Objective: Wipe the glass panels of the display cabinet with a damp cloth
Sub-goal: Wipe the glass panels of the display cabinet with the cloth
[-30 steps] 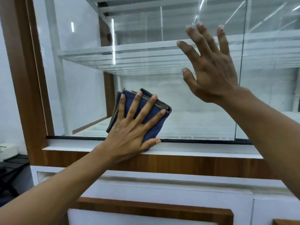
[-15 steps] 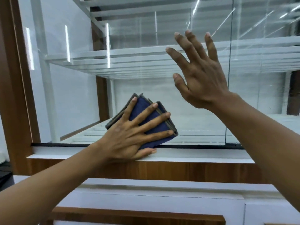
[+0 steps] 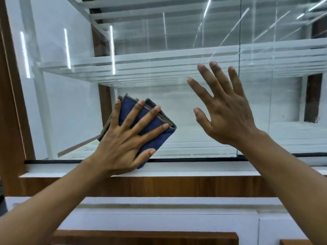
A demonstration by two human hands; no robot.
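I am pressing the folded blue cloth (image 3: 156, 139) flat against the glass panel (image 3: 79, 112) with my left hand (image 3: 122, 144), fingers spread wide over it and none curling round. Its lower corner is sitting at the panel's bottom edge, just above the white ledge (image 3: 194, 169). I am holding my right hand (image 3: 228, 117) up open, fingers splayed, beside the panel's right edge, though I cannot tell whether it is touching the glass. Bare glass is lying above the cloth and leftward to the wooden frame (image 3: 10, 103).

The left hand (image 3: 122, 144) is pressing flat, fingers splaying toward one o'clock; the right hand (image 3: 228, 117) is reaching up open, fingers pointing toward eleven.
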